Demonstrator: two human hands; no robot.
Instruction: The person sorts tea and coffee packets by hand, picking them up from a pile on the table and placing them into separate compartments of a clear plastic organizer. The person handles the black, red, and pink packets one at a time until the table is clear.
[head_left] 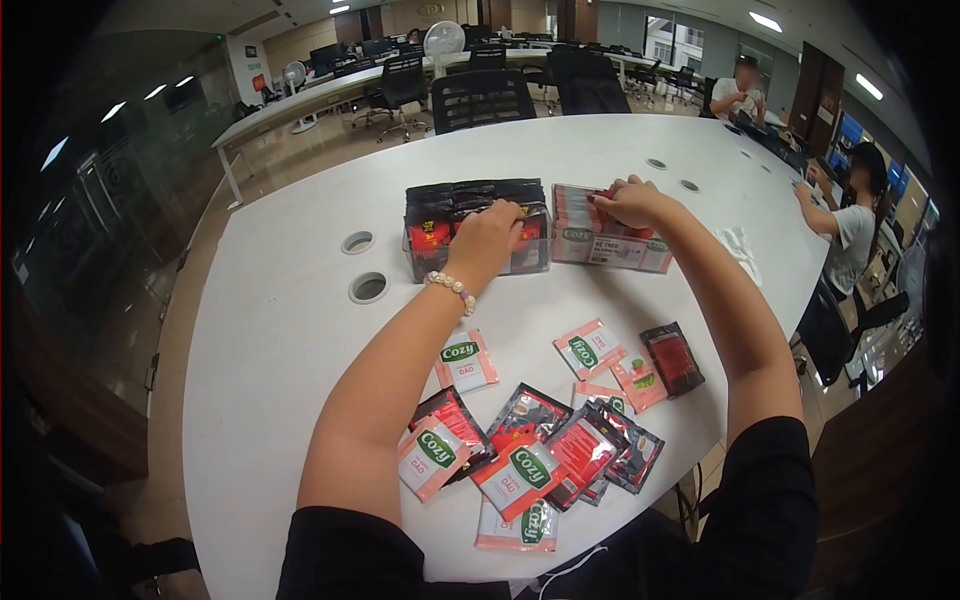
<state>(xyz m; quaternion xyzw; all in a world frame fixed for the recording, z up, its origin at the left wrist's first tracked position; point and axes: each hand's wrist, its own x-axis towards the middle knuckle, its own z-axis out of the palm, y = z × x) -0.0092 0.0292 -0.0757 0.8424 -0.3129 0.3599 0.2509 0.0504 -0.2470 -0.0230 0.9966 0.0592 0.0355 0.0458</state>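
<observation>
A clear box [424,264] holds an upright row of black-and-red coffee sachets [430,234]. My left hand [486,238], a beaded bracelet at its wrist, reaches over the front of this row with curled fingers closed on a sachet; the fingertips are partly hidden. Beside it, a second clear box [625,258] holds pink-and-white Cozy tea sachets [575,232]. Over its top, my right hand [637,204] has its fingers closed at a red packet, partly covered by the hand. Nearer me lie loose Cozy sachets [527,476] and black-and-red sachets [588,452], several overlapping.
The white table [280,400] has round cable holes [368,288] left of the boxes. A crumpled white tissue [738,255] lies at right. Two people sit along the table's right side, one in a black cap [868,156]. Black chairs [484,100] stand beyond the far edge.
</observation>
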